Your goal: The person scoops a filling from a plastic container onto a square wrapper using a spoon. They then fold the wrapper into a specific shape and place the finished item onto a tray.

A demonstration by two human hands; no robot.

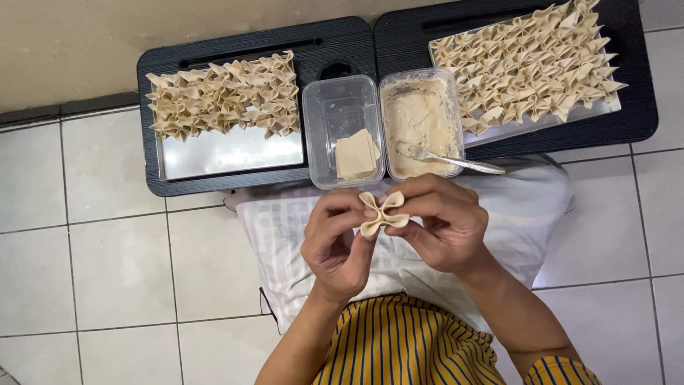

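A folded, pale dough dumpling (pixel 382 212) is pinched between both hands above my lap. My left hand (pixel 336 241) grips its left side with thumb and fingers. My right hand (pixel 442 221) holds its right side, fingers curled over the top. Just beyond the hands stands a clear plastic tub (pixel 322 114) with a small stack of square wrappers (pixel 356 154). Beside it a second clear tub (pixel 422 121) holds pale filling paste, with a metal spoon (pixel 456 160) resting in it.
Two black low tables (pixel 342 43) sit side by side on a white tiled floor. The left metal tray (pixel 228 153) is half covered with folded dumplings; the right tray (pixel 531 125) is nearly full. A white checked cloth (pixel 278 228) covers my lap.
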